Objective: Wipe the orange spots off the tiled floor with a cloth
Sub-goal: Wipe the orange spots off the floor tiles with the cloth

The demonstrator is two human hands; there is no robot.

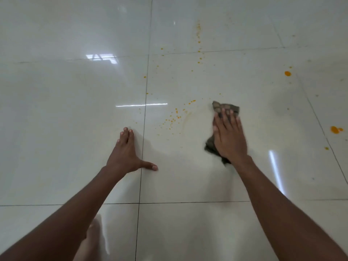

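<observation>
Left hand [126, 150] splayed flat on the glossy white tiled floor [56, 110], bracing. Right hand [228, 135], fingers straight, presses the limp dark grey-brown cloth [219, 107] underneath: soft, light, best pinned by palm. Orange spots [174, 117] left of those fingertips, more beyond.

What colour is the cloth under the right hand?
Dark grey-green cloth, seen in the head view.

Glossy white tiled floor [75, 129] – dark grout lines [144, 117] – light reflections [101, 57]

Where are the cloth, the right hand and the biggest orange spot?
cloth [227, 107], head view, far end beyond the fingertips
right hand [229, 136], head view, back of the hand
biggest orange spot [334, 129], head view, its middle
</observation>
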